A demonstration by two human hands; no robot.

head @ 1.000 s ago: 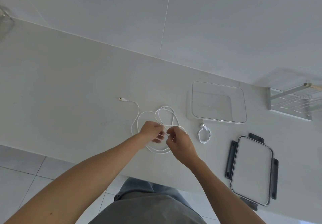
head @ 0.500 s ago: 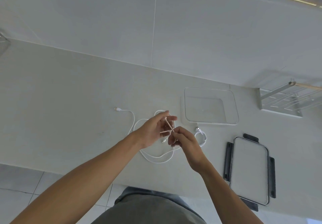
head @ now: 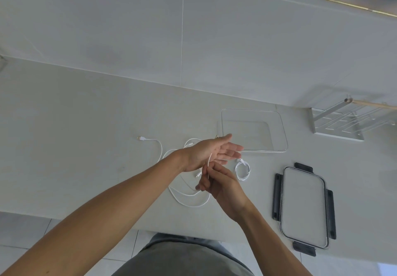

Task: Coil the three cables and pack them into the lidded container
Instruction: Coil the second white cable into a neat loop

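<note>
Cable at frame centre, pinched by the right hand against the flat, straight-fingered left hand, risked slipping off and uncoiling.

likely a home kitchen: pale countertop, tiled wall, metal rack in the corner.
</note>
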